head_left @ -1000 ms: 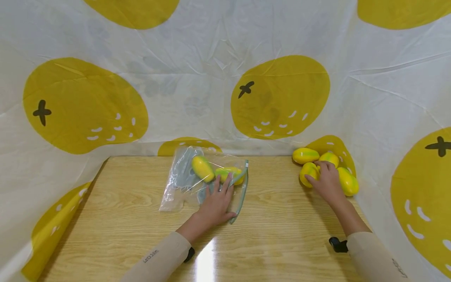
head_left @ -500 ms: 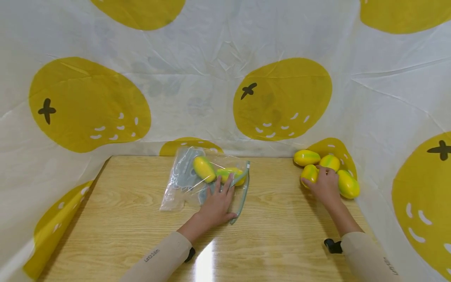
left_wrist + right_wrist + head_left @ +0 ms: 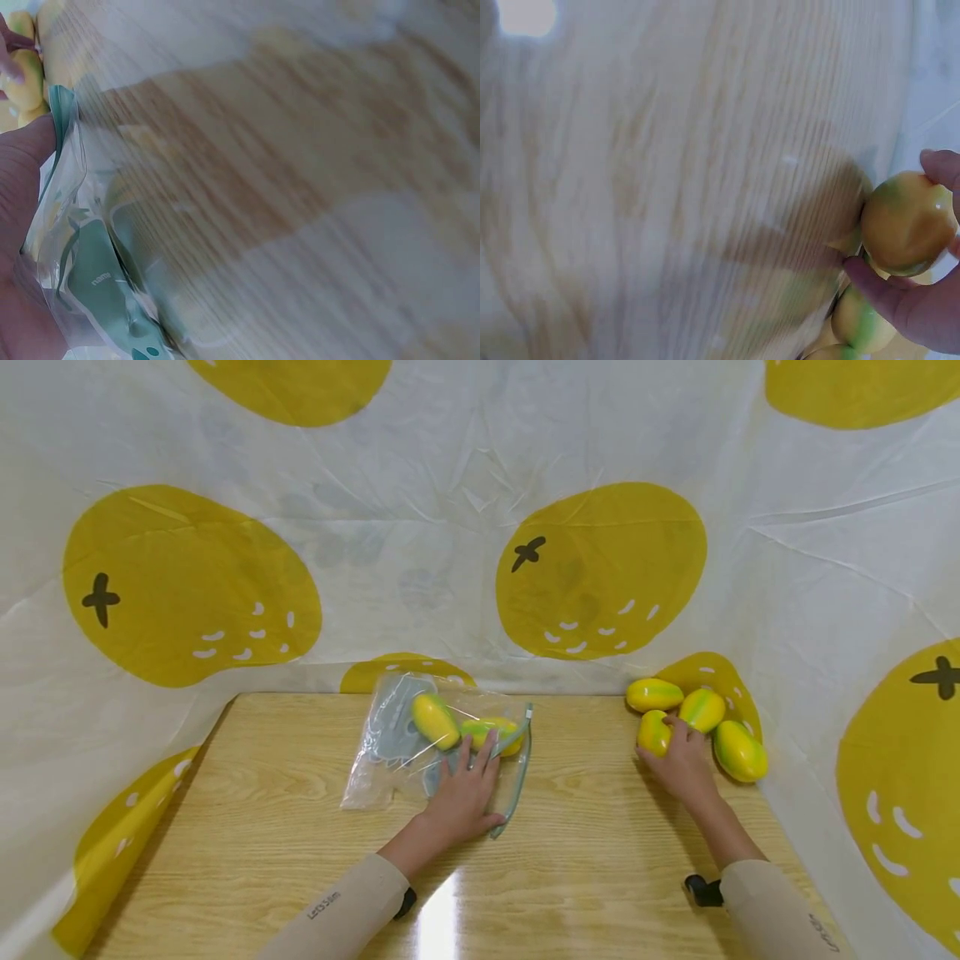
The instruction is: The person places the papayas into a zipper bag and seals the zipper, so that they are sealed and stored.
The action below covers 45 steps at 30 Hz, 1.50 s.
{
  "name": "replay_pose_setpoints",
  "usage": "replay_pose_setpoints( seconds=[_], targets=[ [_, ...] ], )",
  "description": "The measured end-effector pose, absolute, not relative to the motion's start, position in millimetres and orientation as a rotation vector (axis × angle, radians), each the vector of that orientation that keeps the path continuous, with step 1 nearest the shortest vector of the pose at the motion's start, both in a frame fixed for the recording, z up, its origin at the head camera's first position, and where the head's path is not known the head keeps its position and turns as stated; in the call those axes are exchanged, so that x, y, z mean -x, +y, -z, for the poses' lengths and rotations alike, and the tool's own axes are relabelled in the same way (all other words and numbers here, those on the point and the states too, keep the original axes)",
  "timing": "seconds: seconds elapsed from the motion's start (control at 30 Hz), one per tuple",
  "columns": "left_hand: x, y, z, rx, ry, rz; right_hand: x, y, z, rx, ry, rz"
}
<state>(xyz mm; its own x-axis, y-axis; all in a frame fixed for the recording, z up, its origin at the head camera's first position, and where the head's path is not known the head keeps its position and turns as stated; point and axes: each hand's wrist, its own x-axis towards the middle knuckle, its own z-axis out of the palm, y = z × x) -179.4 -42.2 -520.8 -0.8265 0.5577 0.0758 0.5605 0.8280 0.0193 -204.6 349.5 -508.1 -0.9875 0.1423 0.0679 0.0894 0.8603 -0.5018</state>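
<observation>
A clear zip bag point(image 3: 358, 785) with grey-green print lies flat at the table's middle, its green zip edge point(image 3: 520, 781) facing right. Two yellow-green mangoes are inside, one tilted point(image 3: 433, 721) and one lying sideways point(image 3: 480, 727). My left hand point(image 3: 459, 793) rests on the bag near its opening, fingers spread and fairly straight. At the far right corner, my right hand point(image 3: 684, 764) grips a mango point(image 3: 654, 732) between thumb and fingers. In the right wrist view that mango point(image 3: 906, 221) sits between the thumb and the fingertips.
Three more mangoes lie around the right hand: one at the back point(image 3: 654, 694), one behind the fingers point(image 3: 703, 710), one to the right point(image 3: 741, 752). A printed cloth point(image 3: 420, 568) rises behind and beside the wooden table point(image 3: 247, 843).
My right hand has shifted slightly left and towards me, its fingers closing round the near-left mango, which now stands more upright. My left hand stays in place on the bag.
</observation>
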Motion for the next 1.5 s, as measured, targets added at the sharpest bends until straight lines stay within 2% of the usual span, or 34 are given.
replay_pose_setpoints(
  seconds=[0.63, 0.93, 1.13, 1.5],
  targets=[
    [180, -41, 521, 0.9, -2.956, 0.078, 195, 353, 495, -0.282, -2.881, -0.967],
    [180, -40, 522, 0.885, -2.963, 0.069, 192, 334, 485, -0.482, -2.911, -0.97],
    [180, -39, 524, 0.872, -2.972, 0.074, 193, 321, 483, -0.522, -2.964, -1.031],
    [180, -38, 522, 0.853, -2.992, 0.07, 197, 279, 480, -0.721, -3.045, -1.112]
  ],
)
